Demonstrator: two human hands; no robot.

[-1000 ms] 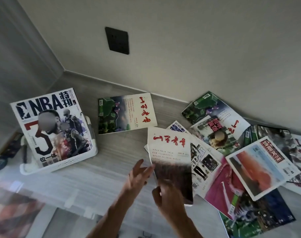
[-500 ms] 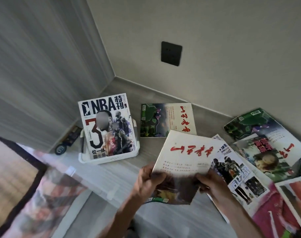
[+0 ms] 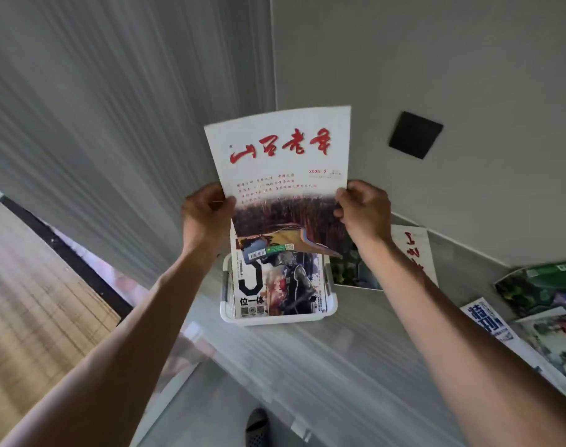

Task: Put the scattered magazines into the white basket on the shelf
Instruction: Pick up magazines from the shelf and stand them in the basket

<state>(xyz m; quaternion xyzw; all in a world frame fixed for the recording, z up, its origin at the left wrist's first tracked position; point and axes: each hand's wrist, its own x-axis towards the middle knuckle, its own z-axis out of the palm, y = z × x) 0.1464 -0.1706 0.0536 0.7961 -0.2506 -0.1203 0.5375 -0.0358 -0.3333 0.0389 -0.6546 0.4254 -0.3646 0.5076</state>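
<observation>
Grey shelf (image 3: pixel 356 350), white basket (image 3: pixel 277 318) holding basketball magazine (image 3: pixel 277 287)

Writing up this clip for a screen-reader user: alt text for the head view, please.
Both hands, left hand and right hand, hold a white magazine with red calligraphy upright by its side edges above the white basket, where an NBA magazine already stands. More magazines lie scattered on the grey shelf to the right.

The magazine (image 3: pixel 281 175) is glossy paper. The basket (image 3: pixel 277 317) looks like smooth white plastic. The shelf (image 3: pixel 356 350) has a grey, matt wood-grain finish.
</observation>
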